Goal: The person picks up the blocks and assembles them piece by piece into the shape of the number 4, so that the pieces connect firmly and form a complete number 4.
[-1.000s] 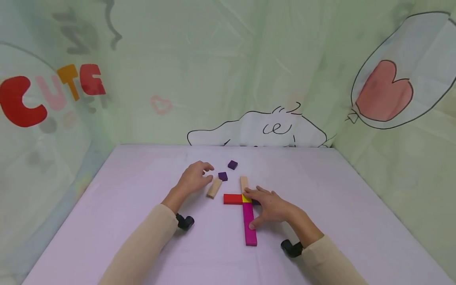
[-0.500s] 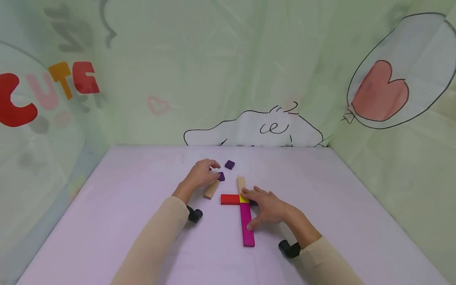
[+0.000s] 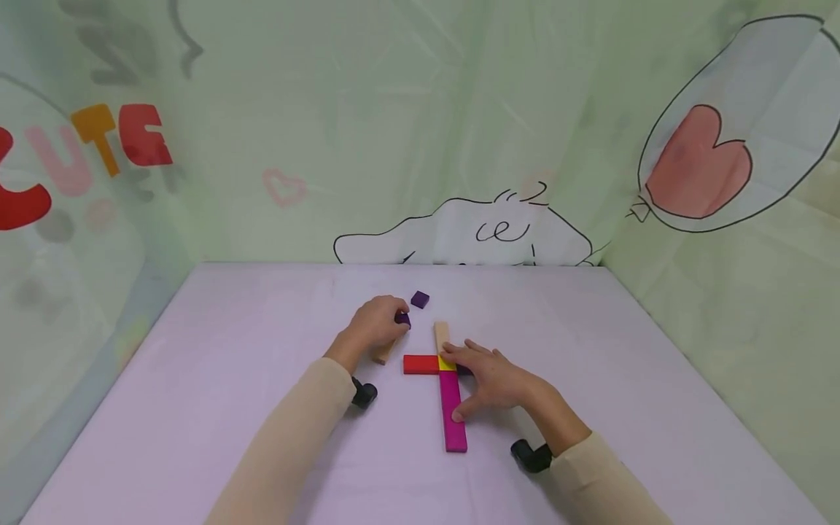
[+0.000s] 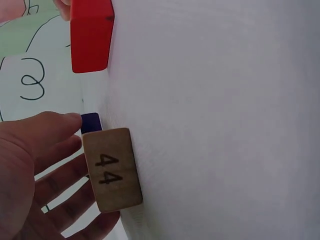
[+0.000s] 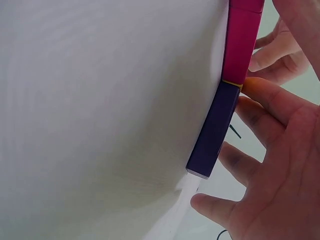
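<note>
My left hand (image 3: pixel 375 322) pinches a small dark purple block (image 3: pixel 403 319) between thumb and fingers. Just under that hand lies a loose pale wooden block (image 3: pixel 382 355), partly covered; its end reads 44 in the left wrist view. My right hand (image 3: pixel 495 379) rests with spread fingers over a cross of blocks. Its index fingertip is at the yellow block (image 3: pixel 447 364) in the centre, its thumb on the magenta bar (image 3: pixel 453 412). A red block (image 3: pixel 421 364), a pale wooden block (image 3: pixel 441 333) and a dark purple block (image 5: pixel 215 130) form the other arms.
Another small dark purple block (image 3: pixel 420 300) lies farther back on the pale table (image 3: pixel 275 306). Hanging cloth with drawings (image 3: pixel 394 131) encloses the back and sides. Each wrist wears a black camera, like the one on the right wrist (image 3: pixel 531 456).
My left hand has moved right and closed its thumb and fingers on the nearer small purple block. The right hand keeps its place on the cross. The head view has shifted slightly.
</note>
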`<state>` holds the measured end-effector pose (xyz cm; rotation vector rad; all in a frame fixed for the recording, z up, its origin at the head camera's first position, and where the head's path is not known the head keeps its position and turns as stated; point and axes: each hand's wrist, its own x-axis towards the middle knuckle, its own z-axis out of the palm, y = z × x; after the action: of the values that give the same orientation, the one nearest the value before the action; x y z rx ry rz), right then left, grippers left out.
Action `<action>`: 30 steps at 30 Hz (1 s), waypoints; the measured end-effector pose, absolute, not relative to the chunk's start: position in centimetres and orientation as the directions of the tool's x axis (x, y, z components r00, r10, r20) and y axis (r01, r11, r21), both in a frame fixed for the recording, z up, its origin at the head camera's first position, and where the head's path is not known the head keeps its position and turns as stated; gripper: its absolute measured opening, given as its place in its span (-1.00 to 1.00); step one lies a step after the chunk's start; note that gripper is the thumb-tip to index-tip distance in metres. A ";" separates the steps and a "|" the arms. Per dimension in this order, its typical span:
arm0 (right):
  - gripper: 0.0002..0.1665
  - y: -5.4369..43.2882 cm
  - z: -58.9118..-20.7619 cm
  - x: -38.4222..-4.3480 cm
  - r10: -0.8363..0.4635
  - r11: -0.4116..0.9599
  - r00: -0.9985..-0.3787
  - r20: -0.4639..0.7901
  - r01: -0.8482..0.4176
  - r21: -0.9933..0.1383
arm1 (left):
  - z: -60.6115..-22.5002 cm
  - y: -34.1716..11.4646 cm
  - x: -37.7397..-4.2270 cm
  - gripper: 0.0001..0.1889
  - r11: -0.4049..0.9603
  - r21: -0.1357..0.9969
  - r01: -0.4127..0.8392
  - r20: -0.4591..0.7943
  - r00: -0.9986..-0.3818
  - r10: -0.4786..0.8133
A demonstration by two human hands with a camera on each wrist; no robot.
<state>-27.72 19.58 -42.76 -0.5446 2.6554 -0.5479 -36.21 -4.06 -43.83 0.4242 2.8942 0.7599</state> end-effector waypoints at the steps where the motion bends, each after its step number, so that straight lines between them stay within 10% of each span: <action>1: 0.21 19.5 -42.7 -27.7 -0.438 0.849 -0.855 -0.278 -0.292 -0.440 | -43.8 -4.0 -36.2 -0.58 0.844 0.479 0.239 -0.043 -0.954 0.295; 30: 0.21 19.8 -42.8 -28.0 -0.457 0.843 -0.845 -0.276 -0.313 -0.438 | -43.3 -6.7 -35.8 -0.62 0.806 0.503 0.312 0.058 -0.943 0.328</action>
<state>-27.96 19.76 -42.78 -0.5756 2.6481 -0.5387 -35.78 -6.67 -43.31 0.5236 2.9559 0.8143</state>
